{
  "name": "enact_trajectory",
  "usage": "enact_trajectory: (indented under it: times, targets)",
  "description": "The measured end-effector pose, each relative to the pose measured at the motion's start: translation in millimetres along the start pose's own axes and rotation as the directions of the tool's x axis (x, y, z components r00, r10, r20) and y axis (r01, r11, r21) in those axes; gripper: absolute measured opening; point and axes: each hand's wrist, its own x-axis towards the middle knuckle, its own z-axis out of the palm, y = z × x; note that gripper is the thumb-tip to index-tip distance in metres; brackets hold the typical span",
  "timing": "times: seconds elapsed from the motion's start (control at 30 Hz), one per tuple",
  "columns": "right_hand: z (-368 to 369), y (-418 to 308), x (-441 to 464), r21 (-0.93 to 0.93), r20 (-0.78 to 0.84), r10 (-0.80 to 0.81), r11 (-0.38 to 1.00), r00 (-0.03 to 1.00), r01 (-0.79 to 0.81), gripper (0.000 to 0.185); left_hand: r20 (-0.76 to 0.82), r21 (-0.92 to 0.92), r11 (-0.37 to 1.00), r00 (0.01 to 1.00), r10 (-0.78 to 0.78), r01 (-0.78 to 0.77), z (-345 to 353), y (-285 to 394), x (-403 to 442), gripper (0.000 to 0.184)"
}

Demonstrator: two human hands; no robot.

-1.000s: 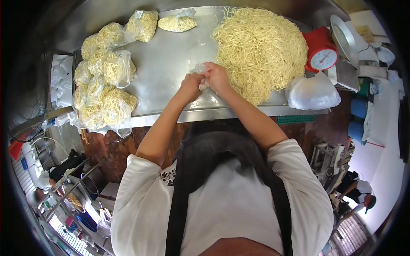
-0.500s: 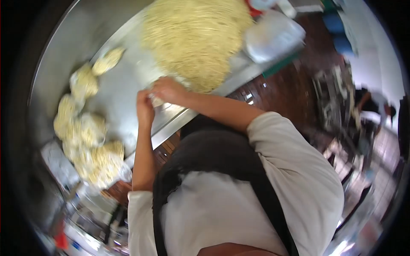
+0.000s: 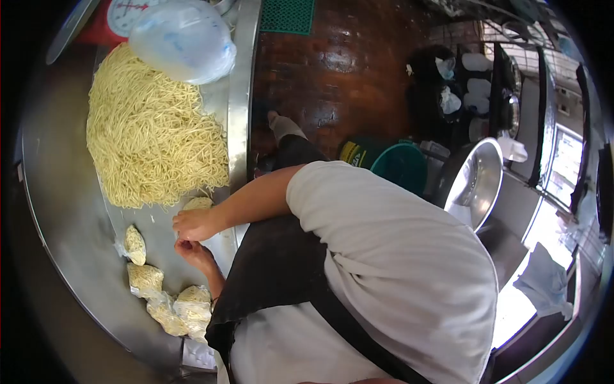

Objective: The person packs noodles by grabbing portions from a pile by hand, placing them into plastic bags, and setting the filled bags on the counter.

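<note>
My right hand [image 3: 195, 224] is closed, its fingers pinched together, with a plastic bag of noodles [image 3: 199, 203] showing just beyond its knuckles. Close against it, my left hand [image 3: 196, 253] is also closed at the bag's gathered end; the thin plastic between the fingers is hard to see. A large heap of loose yellow noodles [image 3: 153, 134] lies on the metal table [image 3: 70, 211] past my hands. To the left of my hands, a small bag of noodles [image 3: 135, 245] rests on the table, and several filled bags [image 3: 146, 280] trail down towards me.
A bulging clear plastic bag [image 3: 185, 41] sits at the table's far edge, beside a red dial scale [image 3: 128, 16]. On the right are the wet brown floor [image 3: 339, 83], a green mat [image 3: 288, 15], a green bucket [image 3: 403, 168] and a large steel bowl [image 3: 476, 182].
My view has turned to the right, so the table now lies along the left and more floor shows. Both hands stay close together at the bag.
</note>
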Motion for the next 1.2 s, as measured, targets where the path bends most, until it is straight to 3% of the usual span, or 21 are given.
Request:
enact_trajectory:
  times: [0.13,0.2,0.23,0.3,0.33,0.37,0.4,0.43,0.47,0.53,0.57,0.6,0.67,0.73,0.8,0.83,0.87,0.97,1.07,1.17,1.2]
  targets:
    - [15,4,1,0.173,-0.061,0.061,0.984,0.996,-0.05,0.018,-0.054,-0.063,0.996,0.996,0.067,-0.07,12,-3,2,0.03]
    - [19,2,8,0.143,0.139,0.271,0.946,0.953,-0.29,0.022,-0.079,-0.168,0.986,0.997,0.006,-0.02,15,-7,3,0.034]
    - [16,0,13,0.108,0.235,0.368,0.91,0.9,-0.4,0.026,-0.059,-0.089,0.994,0.996,0.063,-0.068,16,-7,3,0.037]
    - [1,5,16,0.165,0.26,0.385,0.886,0.885,-0.434,0.037,-0.017,0.074,0.983,0.986,0.168,-0.167,17,-7,-2,0.041]
    - [-8,9,16,0.196,0.281,0.378,0.877,0.882,-0.438,0.043,0.01,0.018,0.973,0.973,0.231,-0.231,19,-2,-3,0.047]
    - [-6,12,15,0.185,0.26,0.361,0.892,0.895,-0.413,0.05,-0.016,0.023,0.995,0.995,0.095,-0.094,19,0,-1,0.049]
    - [-4,15,16,0.181,0.25,0.319,0.912,0.914,-0.368,0.056,-0.015,-0.016,0.997,0.997,0.076,-0.077,18,-1,1,0.048]
    - [-35,2,21,0.147,0.351,0.337,0.901,0.874,-0.407,0.053,-0.058,-0.013,0.997,0.995,0.075,-0.076,22,-2,2,0.047]
    - [-14,11,18,0.103,0.345,0.224,0.956,0.911,-0.274,0.043,-0.067,-0.012,0.994,0.992,0.106,-0.107,25,-3,0,0.048]
    - [-4,14,18,0.004,0.392,0.166,0.983,0.905,-0.182,0.03,-0.121,-0.021,0.998,0.991,0.06,-0.063,31,15,-5,0.052]
    - [-23,7,24,0.054,0.473,0.165,0.975,0.865,-0.215,0.027,-0.151,0.01,0.999,0.988,-0.028,0.03,35,25,-7,0.053]
    - [-43,1,30,0.096,0.551,0.162,0.962,0.819,-0.255,0.025,-0.186,0.085,0.996,0.982,0.022,-0.006,38,32,-9,0.053]
    - [31,61,9,0.315,0.625,-0.017,0.92,0.781,-0.232,0.022,-0.13,0.003,1.0,0.991,-0.015,0.015,36,46,-12,0.052]
    - [-31,46,26,0.38,0.602,-0.139,0.916,0.786,-0.129,0.019,-0.157,-0.113,0.993,0.987,-0.044,0.026,45,32,-13,0.049]
    - [-48,11,25,0.155,0.685,0.178,0.912,0.707,-0.381,0.018,-0.135,-0.241,0.966,0.982,-0.131,0.096,48,33,-8,0.042]
    - [-51,2,24,0.033,0.685,0.342,0.868,0.643,-0.496,0.018,-0.107,-0.25,0.958,0.98,-0.17,0.139,46,37,-4,0.038]
    - [-33,10,6,0.113,0.402,0.171,0.966,0.899,-0.234,0.012,-0.071,-0.255,0.949,0.975,-0.208,0.184,45,41,-2,0.034]
    - [-50,10,-2,0.187,0.144,0.028,0.981,0.989,-0.055,0.009,-0.109,-0.151,0.988,0.993,-0.038,0.021,51,23,-7,0.026]
    - [-65,4,1,0.083,0.184,0.061,0.993,0.981,-0.078,0.01,-0.064,0.268,0.922,0.95,0.307,-0.28,51,48,-21,0.021]
    - [-72,-40,26,0.256,0.13,-0.068,0.966,0.989,0.033,0.009,-0.226,0.02,0.97,0.944,0.239,-0.241,58,45,-24,0.017]
    - [-73,-52,30,0.302,0.115,-0.036,0.953,0.993,0.0,0.009,-0.238,-0.147,0.983,0.968,0.075,-0.113,53,56,-26,0.016]
